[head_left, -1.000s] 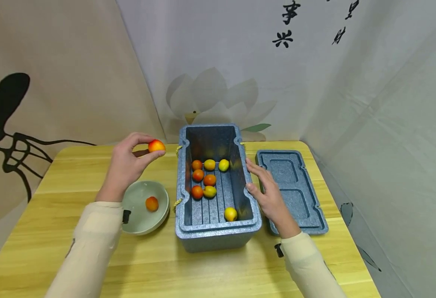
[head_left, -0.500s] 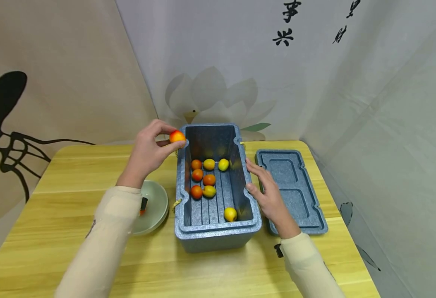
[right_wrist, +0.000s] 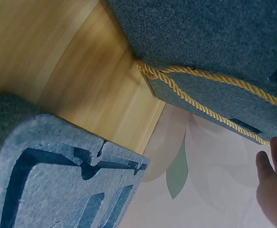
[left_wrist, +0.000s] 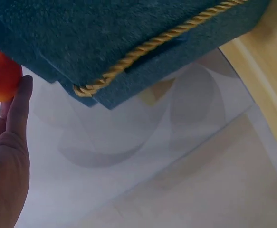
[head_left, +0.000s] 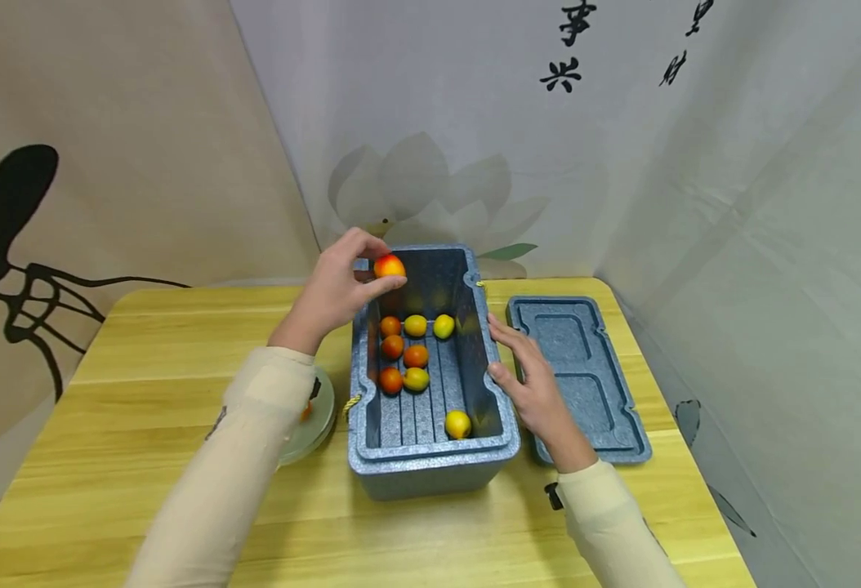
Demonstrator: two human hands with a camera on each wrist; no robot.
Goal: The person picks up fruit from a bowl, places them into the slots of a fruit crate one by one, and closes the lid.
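Pinching fruit above box, seemingly.

A pale wooden table with yellow planks carries everything; a grey-blue foam box stands lengthways at its middle, open at the top; the box's lid lies flat on the wood just right of it, inner side up; a light green bowl sits just left of the box's near corner, mostly hidden under a sleeve.
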